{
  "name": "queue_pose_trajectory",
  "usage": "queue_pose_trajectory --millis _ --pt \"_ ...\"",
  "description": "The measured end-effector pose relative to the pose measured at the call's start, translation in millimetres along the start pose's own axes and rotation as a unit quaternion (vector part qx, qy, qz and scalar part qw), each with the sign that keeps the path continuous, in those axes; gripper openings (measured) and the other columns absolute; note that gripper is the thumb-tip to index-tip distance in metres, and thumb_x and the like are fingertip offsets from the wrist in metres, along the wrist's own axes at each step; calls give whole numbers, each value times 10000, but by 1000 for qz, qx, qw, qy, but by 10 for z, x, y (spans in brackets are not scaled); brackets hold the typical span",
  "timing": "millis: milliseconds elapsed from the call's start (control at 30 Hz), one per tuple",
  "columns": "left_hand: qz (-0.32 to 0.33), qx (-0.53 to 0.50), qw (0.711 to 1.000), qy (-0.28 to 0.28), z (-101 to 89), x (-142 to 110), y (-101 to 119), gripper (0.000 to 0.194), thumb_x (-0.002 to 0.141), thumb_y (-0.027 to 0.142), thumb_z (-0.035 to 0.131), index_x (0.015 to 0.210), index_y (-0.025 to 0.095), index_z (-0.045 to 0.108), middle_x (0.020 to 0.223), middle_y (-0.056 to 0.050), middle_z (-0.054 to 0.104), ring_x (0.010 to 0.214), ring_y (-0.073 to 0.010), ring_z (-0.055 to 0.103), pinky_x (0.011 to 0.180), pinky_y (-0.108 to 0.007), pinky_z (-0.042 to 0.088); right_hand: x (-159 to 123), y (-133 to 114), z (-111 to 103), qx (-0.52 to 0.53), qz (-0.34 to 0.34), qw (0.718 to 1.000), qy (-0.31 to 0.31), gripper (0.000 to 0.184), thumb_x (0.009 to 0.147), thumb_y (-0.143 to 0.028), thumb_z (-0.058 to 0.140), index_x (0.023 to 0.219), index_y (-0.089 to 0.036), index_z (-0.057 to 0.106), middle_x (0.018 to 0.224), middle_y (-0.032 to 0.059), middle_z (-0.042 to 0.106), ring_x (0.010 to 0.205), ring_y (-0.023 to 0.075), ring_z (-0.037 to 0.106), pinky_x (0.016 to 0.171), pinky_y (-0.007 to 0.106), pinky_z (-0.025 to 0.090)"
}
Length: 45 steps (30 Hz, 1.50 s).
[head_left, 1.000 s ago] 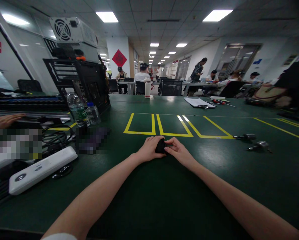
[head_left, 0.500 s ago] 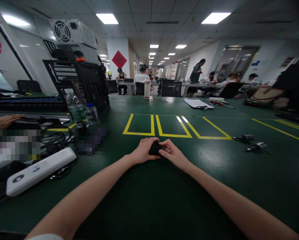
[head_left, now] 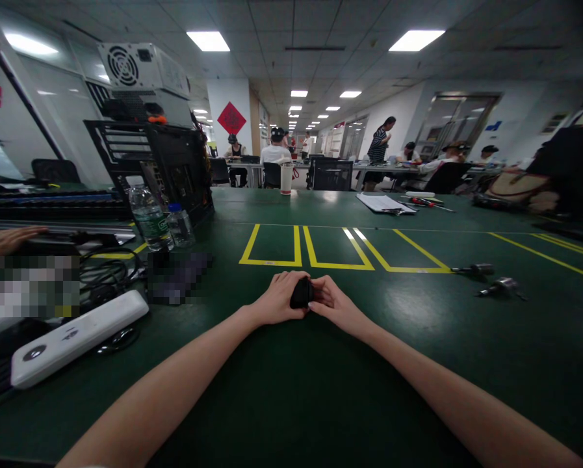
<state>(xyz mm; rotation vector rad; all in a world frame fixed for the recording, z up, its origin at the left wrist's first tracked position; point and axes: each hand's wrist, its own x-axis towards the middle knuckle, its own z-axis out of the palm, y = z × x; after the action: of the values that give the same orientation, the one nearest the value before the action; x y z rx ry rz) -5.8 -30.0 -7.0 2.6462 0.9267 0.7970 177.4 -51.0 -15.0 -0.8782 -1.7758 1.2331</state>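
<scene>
A small black rounded object (head_left: 301, 294) is held just above or on the green table (head_left: 291, 390); its exact kind does not show. My left hand (head_left: 280, 298) is closed around its left side, the thumb along the near edge and the fingers over the top. From the right, my right hand (head_left: 337, 302) pinches the same object with thumb and fingertips, some fingers curled behind it. The two hands nearly meet in front of the yellow tape outlines (head_left: 272, 262). Most of the object's far side is hidden by the fingers.
Left are a white power strip (head_left: 81, 338), black cables, two plastic bottles (head_left: 151, 214) and an open computer case (head_left: 174, 162). Another person's hand (head_left: 8, 240) rests at far left. Metal shaft parts (head_left: 503, 287) lie right; a clipboard (head_left: 385, 203) and cup (head_left: 286, 179) stand farther back.
My right hand's fingers have shifted slightly on the black object, with the thumb now lower along its near edge. My left hand keeps its hold. The view has tilted a little.
</scene>
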Motion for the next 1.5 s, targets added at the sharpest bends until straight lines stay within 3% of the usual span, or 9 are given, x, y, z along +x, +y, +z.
queue_pose_trajectory --millis 133,333,500,700,867,1100,1233,1367,1500 --pt "-7 -8 1000 -7 -2 1 4 607 646 304 630 1161 235 317 1106 -48 468 1000 -227 446 905 -394 300 14 9 0 8 14 1000 16 195 774 -292 518 948 -225 460 1016 16 537 985 163 525 894 381 408" --pt "-10 -14 1000 -8 -9 2 14 593 651 295 626 1155 239 320 1102 -49 471 998 -228 450 899 -391 300 28 20 -18 -19 33 999 23 286 777 -293 512 1045 -229 436 1062 36 510 1020 179 507 901 405 399" --pt "-12 -9 1000 -7 -22 -4 23 601 638 287 632 1151 242 321 1095 -49 475 984 -234 459 888 -400 304 -1 -34 -26 11 19 1000 -12 281 729 -254 581 975 -234 446 1060 17 500 1009 174 517 899 387 408" --pt "-7 -9 1000 -2 0 1 1 604 639 311 637 1150 233 324 1101 -52 470 984 -231 452 884 -390 310 22 -26 -10 14 13 1000 8 175 769 -305 525 913 -227 461 959 7 518 940 162 537 847 364 439" --pt "-13 -6 1000 3 30 15 -13 629 623 290 645 1154 235 313 1090 -47 479 986 -231 455 886 -389 306 61 51 -17 -6 14 999 35 267 758 -303 537 996 -221 446 987 26 518 976 170 516 887 383 405" --pt "-17 -9 1000 -2 5 9 1 615 622 282 643 1146 246 325 1095 -44 478 987 -237 459 883 -397 309 -8 -55 -2 22 6 1000 -4 269 722 -247 587 951 -233 446 1024 10 503 999 175 520 891 378 416" --pt "-19 -12 1000 -9 -16 11 27 585 640 285 632 1142 243 334 1096 -47 477 988 -239 457 880 -398 315 3 -22 17 23 7 1000 19 187 758 -281 538 921 -233 458 966 7 507 925 165 546 827 361 452" --pt "-22 -17 1000 -13 -22 14 38 594 645 294 630 1153 240 327 1111 -55 470 999 -242 448 892 -408 304 27 2 4 0 19 999 41 252 754 -274 541 986 -229 455 1019 25 502 970 172 526 867 373 428" --pt "-13 -18 1000 -10 -15 6 20 598 644 291 632 1154 238 323 1107 -50 469 994 -232 449 896 -397 302 8 -37 -13 -3 44 999 15 300 753 -277 541 1033 -222 445 1077 42 496 984 187 530 879 401 418"
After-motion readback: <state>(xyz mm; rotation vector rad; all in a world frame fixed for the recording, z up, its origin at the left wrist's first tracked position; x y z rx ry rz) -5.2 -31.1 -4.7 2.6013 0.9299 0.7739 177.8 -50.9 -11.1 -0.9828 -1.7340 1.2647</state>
